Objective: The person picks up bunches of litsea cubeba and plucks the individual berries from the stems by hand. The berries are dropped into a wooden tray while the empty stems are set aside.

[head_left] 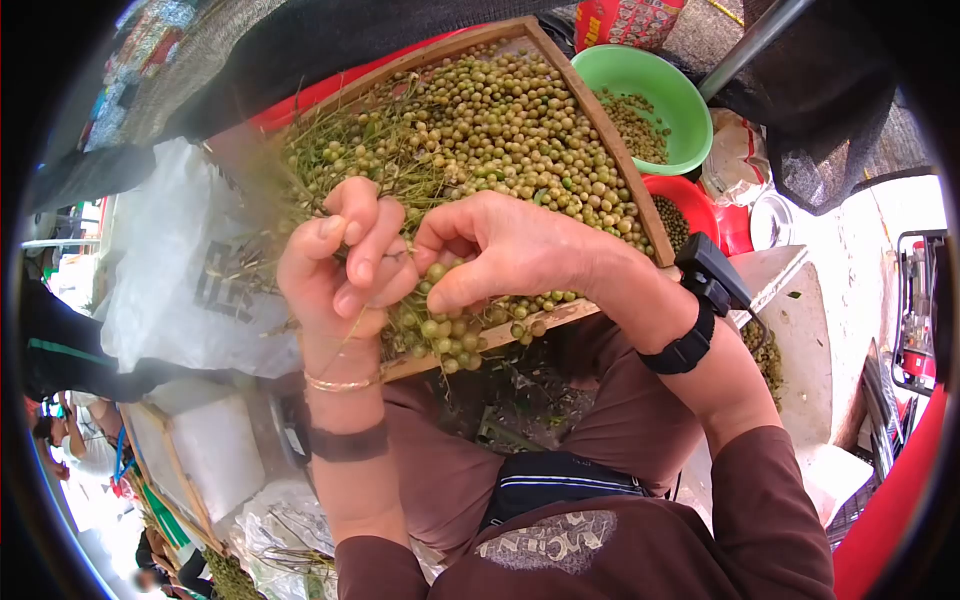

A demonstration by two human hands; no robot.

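Observation:
Many round green-brown fruits (520,120) fill a wooden-framed tray (600,125) in front of me. Thin green stems (335,150) lie over the tray's left part. My left hand (350,255) is closed on a thin stem at the tray's near left edge. Just right of it, my right hand (505,250) has its fingers curled at a cluster of green fruits (455,335). The cluster hangs below both hands, over the near wooden edge. The right fingertips are partly hidden behind the fruits.
Beyond the tray's right side stand a green bowl (690,125) with small fruits and a red bowl (700,205). A white plastic bag (180,260) lies at the left. A metal pole (750,45) slants at the upper right. People are visible at the far left.

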